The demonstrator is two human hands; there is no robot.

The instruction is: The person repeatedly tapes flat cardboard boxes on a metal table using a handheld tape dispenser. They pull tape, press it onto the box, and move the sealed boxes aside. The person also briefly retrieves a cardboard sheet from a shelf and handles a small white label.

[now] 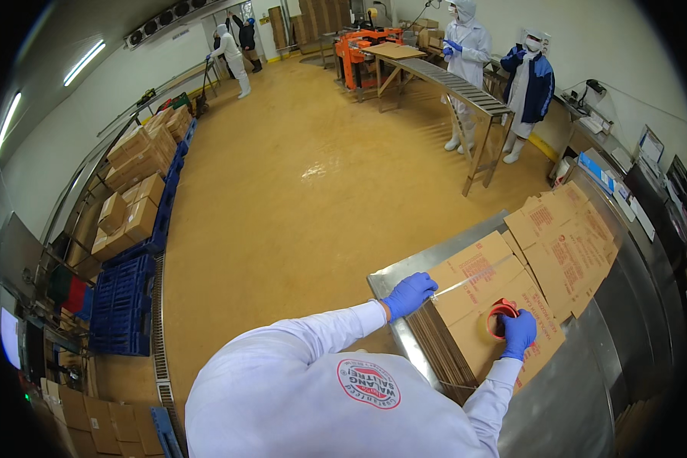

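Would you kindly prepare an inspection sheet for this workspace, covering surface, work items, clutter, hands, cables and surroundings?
Surface: metal table, shiny, bare in places.
Job's things: stack of flattened cartons with a pale strap across its top; red-rimmed tape roll over the stack.
Clutter: overlapping loose flattened cartons beside the stack.
Hands: left hand, blue-gloved, at the stack's edge by the strap; right hand, blue-gloved, holding the tape roll.
Cables: thin cable along the right wall.
Surroundings: roller conveyor with two people beside it; orange machine; stacked blue pallets at left.
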